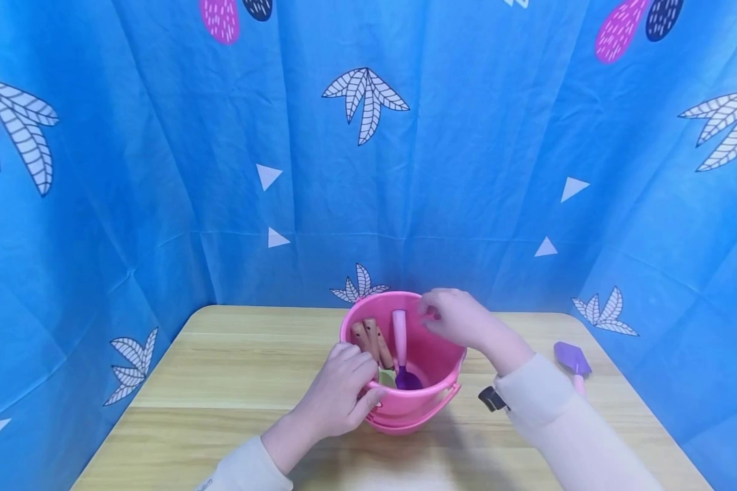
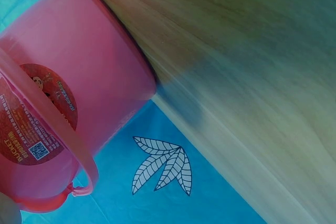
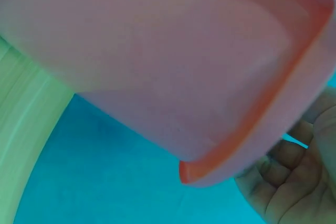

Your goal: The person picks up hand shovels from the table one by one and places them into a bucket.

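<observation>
A pink bucket [image 1: 432, 348] stands on the table, with a round red label on its side in the left wrist view. At its front left rim, my left hand [image 1: 338, 392] grips the edge, thumb outside. My right hand [image 1: 457, 317] is over the far right rim, fingers loosely bent with nothing visible between them; the right wrist view shows it beside the rim. Inside the bucket lean a purple toy shovel [image 1: 400, 341] with a pink handle and several brown handles [image 1: 370, 334]. A light green piece [image 1: 387, 377] lies low among them, partly hidden.
A second purple toy shovel [image 1: 572, 358] lies on the wooden table [image 1: 239, 368] to the right, its pink handle partly behind my right sleeve. Blue patterned curtain [image 1: 467, 170] surrounds the back and sides. The bucket's handle [image 1: 436, 409] hangs down in front.
</observation>
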`<action>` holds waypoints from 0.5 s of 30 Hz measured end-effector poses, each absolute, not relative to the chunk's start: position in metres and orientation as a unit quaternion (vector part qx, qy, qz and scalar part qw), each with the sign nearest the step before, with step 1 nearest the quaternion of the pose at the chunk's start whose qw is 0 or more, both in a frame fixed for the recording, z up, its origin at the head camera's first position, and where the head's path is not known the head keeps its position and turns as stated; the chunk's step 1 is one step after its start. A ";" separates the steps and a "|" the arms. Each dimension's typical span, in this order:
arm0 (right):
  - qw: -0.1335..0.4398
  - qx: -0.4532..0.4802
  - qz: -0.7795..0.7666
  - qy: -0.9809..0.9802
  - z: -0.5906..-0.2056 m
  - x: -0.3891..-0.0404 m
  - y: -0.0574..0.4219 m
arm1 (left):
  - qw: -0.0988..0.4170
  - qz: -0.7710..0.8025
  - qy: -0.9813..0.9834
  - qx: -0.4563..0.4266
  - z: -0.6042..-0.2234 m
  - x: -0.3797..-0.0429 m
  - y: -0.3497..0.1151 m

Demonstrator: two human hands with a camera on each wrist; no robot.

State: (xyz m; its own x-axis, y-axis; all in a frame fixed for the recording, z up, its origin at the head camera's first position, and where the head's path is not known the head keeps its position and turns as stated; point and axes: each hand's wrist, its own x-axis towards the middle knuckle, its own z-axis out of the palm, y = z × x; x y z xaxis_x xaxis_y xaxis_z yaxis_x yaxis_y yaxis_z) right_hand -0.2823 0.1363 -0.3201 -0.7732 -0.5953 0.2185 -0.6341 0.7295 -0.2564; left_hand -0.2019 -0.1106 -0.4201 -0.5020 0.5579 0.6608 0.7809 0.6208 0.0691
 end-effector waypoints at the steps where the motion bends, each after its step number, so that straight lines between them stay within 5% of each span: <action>1: 0.062 0.333 0.160 -0.927 -0.319 -0.281 0.138 | 0.302 -0.183 -0.848 -0.394 -0.420 -0.202 -0.110; 15: 0.052 0.299 0.177 -0.936 -0.310 -0.272 0.162 | 0.300 -0.188 -0.848 -0.395 -0.419 -0.202 -0.110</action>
State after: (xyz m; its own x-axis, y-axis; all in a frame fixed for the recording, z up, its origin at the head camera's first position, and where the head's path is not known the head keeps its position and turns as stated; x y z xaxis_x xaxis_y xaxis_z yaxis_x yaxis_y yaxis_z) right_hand -0.2723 0.1624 -0.3102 -0.8165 -0.5408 0.2023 -0.5773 0.7589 -0.3012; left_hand -0.2020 -0.1104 -0.4189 -0.5079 0.5571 0.6570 0.7825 0.6172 0.0816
